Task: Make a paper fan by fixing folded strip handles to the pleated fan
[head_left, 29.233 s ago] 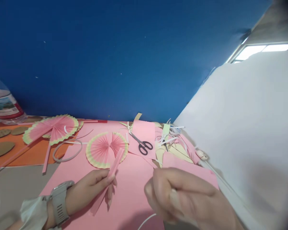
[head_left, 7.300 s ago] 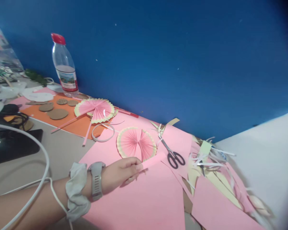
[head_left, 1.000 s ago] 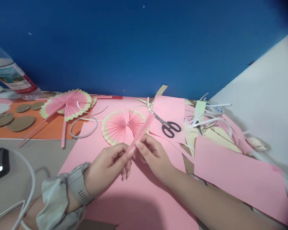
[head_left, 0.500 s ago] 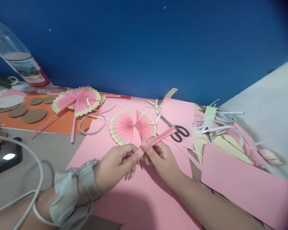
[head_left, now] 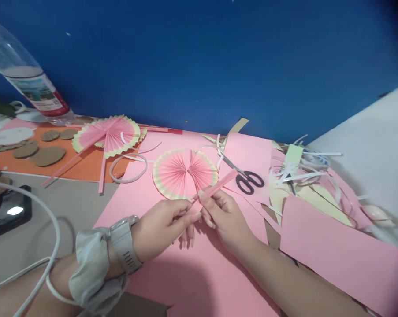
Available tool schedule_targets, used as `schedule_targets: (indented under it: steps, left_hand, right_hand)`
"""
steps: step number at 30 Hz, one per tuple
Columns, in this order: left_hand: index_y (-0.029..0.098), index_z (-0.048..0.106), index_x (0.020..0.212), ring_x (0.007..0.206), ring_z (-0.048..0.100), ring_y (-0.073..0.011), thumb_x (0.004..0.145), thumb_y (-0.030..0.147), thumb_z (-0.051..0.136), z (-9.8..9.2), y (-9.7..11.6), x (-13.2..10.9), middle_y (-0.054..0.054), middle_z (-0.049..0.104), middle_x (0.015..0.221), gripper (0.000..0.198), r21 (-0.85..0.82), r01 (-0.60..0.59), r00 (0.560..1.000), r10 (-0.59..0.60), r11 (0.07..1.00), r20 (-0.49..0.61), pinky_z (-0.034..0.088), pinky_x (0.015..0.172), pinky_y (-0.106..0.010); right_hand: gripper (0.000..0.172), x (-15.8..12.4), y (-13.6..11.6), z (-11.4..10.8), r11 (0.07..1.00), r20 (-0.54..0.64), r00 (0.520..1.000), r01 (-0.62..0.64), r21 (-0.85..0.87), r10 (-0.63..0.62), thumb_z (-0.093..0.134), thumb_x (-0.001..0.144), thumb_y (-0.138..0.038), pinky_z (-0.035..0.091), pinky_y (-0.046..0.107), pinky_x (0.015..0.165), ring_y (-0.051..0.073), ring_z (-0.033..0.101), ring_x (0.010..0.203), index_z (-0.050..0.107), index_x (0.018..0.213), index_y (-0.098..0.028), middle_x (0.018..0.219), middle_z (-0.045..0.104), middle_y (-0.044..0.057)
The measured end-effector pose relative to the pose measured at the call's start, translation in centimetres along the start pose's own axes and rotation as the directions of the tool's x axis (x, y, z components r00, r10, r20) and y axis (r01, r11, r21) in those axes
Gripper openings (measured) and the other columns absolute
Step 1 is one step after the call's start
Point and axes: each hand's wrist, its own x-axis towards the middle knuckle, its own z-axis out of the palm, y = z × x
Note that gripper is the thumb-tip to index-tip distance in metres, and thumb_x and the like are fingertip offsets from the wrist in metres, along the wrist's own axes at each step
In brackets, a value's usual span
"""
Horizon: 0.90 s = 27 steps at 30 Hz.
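Observation:
Both hands pinch a narrow folded pink paper strip (head_left: 220, 184) that slants up to the right. My left hand (head_left: 167, 224), with a grey watch at the wrist, is closed on its lower end. Higher along the strip, the thumb and fingers of my right hand (head_left: 223, 215) are closed on it. Just beyond the hands lies a pleated pink paper fan (head_left: 170, 174) with a pale yellow-green rim, opened nearly to a circle. Black-handled scissors (head_left: 248, 180) rest to the right of the strip's free end. Pink paper sheets (head_left: 119, 211) lie under the hands.
Finished-looking paper fans with strip handles (head_left: 122, 134) lie at the left on orange paper (head_left: 76, 169), near brown cardboard discs (head_left: 48, 156). A bottle (head_left: 43, 94) leans by the blue wall. A phone (head_left: 13, 215) and white cable (head_left: 55, 220) are left; paper scraps (head_left: 304, 176) are right.
The strip's upper end has shifted slightly left and up, and my fingers have moved a little along it. Both hands still hold it. The camera view has shifted slightly.

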Motion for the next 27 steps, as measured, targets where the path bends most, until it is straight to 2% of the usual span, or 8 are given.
schedule_targets:
  steps: [4,9,14,19,23,27]
  left_hand:
    - [0.015,0.056,0.089,0.048,0.058,-0.0088,0.097,0.037,0.035,0.0,0.0,0.1,0.001,0.060,0.058,0.031,-0.030,-0.019,1.000,0.019,0.999,-0.016,0.049,0.054,-0.021]
    - [0.016,0.057,0.091,0.041,0.053,-0.0073,0.096,0.043,0.037,-0.4,0.1,0.1,0.003,0.056,0.053,0.034,-0.084,0.034,0.999,-0.032,0.996,0.023,0.044,0.044,-0.018]
    - [0.016,0.055,0.091,0.041,0.051,-0.0069,0.095,0.045,0.037,-0.5,0.0,0.0,0.005,0.053,0.050,0.034,-0.137,0.039,0.998,-0.031,0.990,0.056,0.043,0.043,-0.017]
    - [0.017,0.048,0.087,0.042,0.051,-0.0072,0.095,0.038,0.041,-0.5,-0.2,-0.1,0.005,0.054,0.052,0.024,-0.143,0.040,0.998,-0.032,0.989,0.060,0.043,0.043,-0.018]
    - [0.016,0.049,0.091,0.043,0.052,-0.0085,0.095,0.036,0.040,-0.7,-0.1,-0.1,0.005,0.053,0.052,0.022,-0.097,0.034,0.997,-0.027,0.995,0.075,0.044,0.044,-0.019]
    - [0.015,0.050,0.092,0.045,0.054,-0.0099,0.095,0.036,0.040,-0.6,0.0,-0.1,0.003,0.055,0.053,0.023,-0.084,0.025,0.996,-0.018,0.996,0.086,0.046,0.046,-0.022]
  right_hand:
    - [0.026,0.1,0.1,0.1,1.000,-0.020,1.000,0.020,-0.001,-0.020,0.058,0.089,-0.040,0.033,0.017,0.041,0.005,0.035,0.039,0.058,0.081,-0.016,0.044,0.042,-0.009]
    - [0.024,0.1,0.0,0.3,0.999,-0.019,0.999,0.044,-0.018,-0.044,0.059,0.088,-0.039,0.037,0.017,0.041,0.006,0.039,0.039,0.056,0.082,-0.017,0.045,0.044,-0.008]
    - [0.024,0.0,-0.2,0.3,0.997,-0.049,0.996,0.069,-0.015,-0.070,0.056,0.090,-0.039,0.038,0.016,0.039,0.005,0.037,0.039,0.058,0.082,-0.016,0.045,0.042,-0.008]
    - [0.034,0.2,-0.2,-0.3,0.995,-0.180,0.979,0.098,0.004,-0.096,0.048,0.093,-0.048,0.037,0.017,0.035,0.007,0.034,0.037,0.060,0.083,-0.017,0.045,0.035,-0.008]
    - [0.036,0.4,-0.2,-0.7,0.987,-0.287,0.946,0.158,0.010,-0.149,0.045,0.094,-0.048,0.035,0.017,0.037,0.007,0.032,0.040,0.061,0.081,-0.018,0.046,0.034,-0.007]
    - [0.036,0.6,-0.3,-0.9,0.982,-0.325,0.930,0.188,0.023,-0.171,0.042,0.096,-0.047,0.033,0.017,0.040,0.007,0.032,0.042,0.062,0.085,-0.020,0.046,0.034,-0.006]
